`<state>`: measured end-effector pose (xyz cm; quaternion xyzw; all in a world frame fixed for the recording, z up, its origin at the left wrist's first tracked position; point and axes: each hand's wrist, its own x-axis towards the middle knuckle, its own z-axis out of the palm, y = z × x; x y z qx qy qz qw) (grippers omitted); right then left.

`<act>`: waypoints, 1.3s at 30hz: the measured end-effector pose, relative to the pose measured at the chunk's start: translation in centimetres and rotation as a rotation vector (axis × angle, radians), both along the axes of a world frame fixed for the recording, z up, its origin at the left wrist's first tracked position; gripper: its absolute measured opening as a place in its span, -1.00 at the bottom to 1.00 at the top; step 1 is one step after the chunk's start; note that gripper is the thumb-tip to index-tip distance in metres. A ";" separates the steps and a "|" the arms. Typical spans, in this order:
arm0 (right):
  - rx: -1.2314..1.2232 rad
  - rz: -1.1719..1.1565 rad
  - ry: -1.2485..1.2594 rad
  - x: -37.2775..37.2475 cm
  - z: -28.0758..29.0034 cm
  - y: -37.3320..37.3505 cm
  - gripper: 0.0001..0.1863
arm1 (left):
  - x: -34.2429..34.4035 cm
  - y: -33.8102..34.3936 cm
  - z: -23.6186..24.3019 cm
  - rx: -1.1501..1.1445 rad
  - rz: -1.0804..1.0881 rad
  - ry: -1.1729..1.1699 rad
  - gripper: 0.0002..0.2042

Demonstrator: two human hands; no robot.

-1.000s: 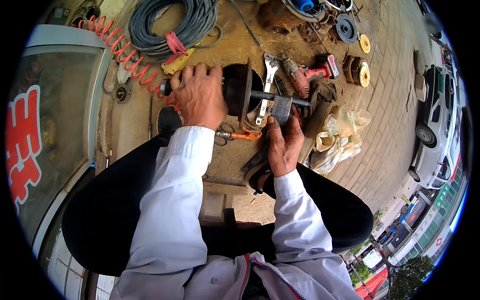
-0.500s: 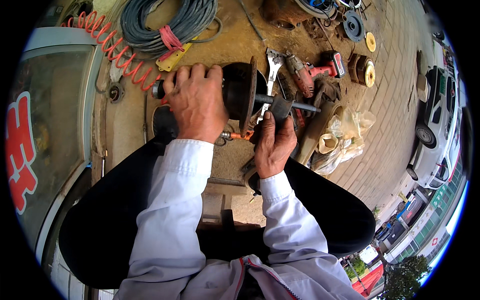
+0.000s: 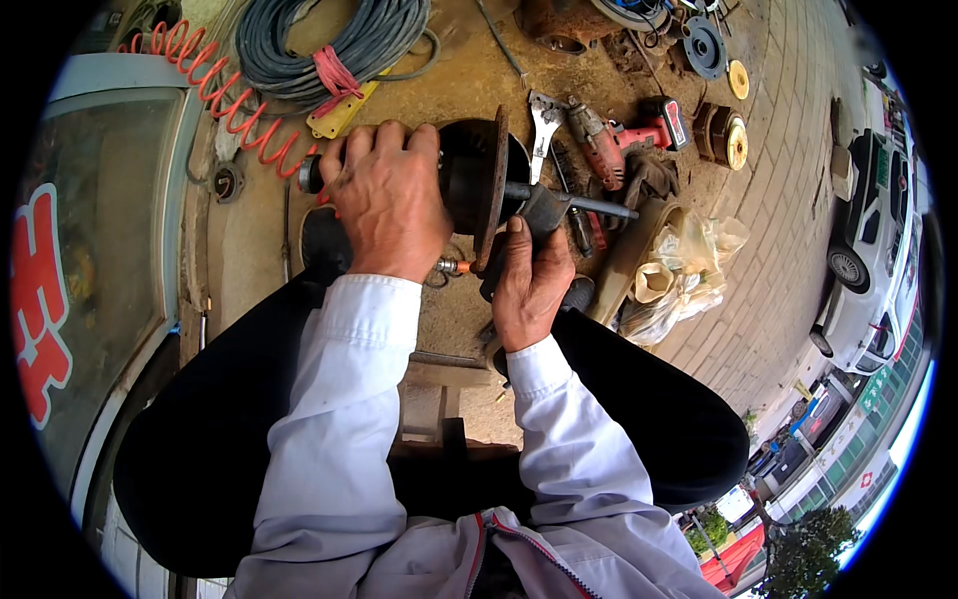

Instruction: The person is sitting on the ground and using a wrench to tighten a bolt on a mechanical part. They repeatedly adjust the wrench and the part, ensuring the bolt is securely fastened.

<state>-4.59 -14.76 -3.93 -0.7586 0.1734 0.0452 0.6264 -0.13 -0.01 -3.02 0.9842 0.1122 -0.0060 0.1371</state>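
Note:
A dark cylindrical machine body with a rusty round flange lies sideways before me. Wrapped over its left part, my left hand grips it, fingers bent along the far side. From the flange a grey metal shaft points right. My right hand pinches a dark, squarish piece against this shaft, close to the flange, with the thumb on the near side. Whether the piece is cloth, abrasive sheet or solid I cannot tell. The remaining right fingers are partly hidden beneath it.
Beyond the shaft lie a flat metal tool, a red cordless impact wrench and a dark glove. A crumpled plastic bag sits at the right. Coiled cable and a red spiral hose lie far left, by a glass-paned door.
My right hand has slid the dark piece left along the shaft, nearer the flange, baring more of the shaft's tip. My left hand keeps its grip, shifted very slightly.

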 end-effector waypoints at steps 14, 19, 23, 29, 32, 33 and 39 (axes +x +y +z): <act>0.124 -0.072 0.026 0.2 0.8 0.3 -0.85 | 0.0 -0.2 -0.1 0.015 -0.004 0.010 -0.45; -0.222 0.051 -0.030 -0.3 0.6 -0.2 -0.72 | -0.1 0.1 0.2 0.003 -0.007 0.055 -0.43; -0.394 0.190 -0.075 -0.8 1.1 -0.5 -0.59 | 0.1 0.4 1.2 -0.027 -0.021 0.099 -0.54; -0.272 0.130 -0.046 -0.5 0.1 -1.3 -0.62 | 0.5 2.2 2.4 -0.187 -0.199 0.184 -0.28; -0.252 0.162 -0.032 -0.3 -0.3 -1.2 -0.67 | 0.6 3.5 3.4 -0.384 -0.276 0.224 -0.16; -0.225 0.174 -0.012 -0.2 -0.4 -1.1 -0.68 | 0.8 3.8 3.8 -0.410 -0.283 0.268 -0.13; 0.025 0.149 0.090 0.3 -0.4 -0.9 -0.69 | 1.0 4.8 4.5 -0.524 -0.303 0.409 -0.01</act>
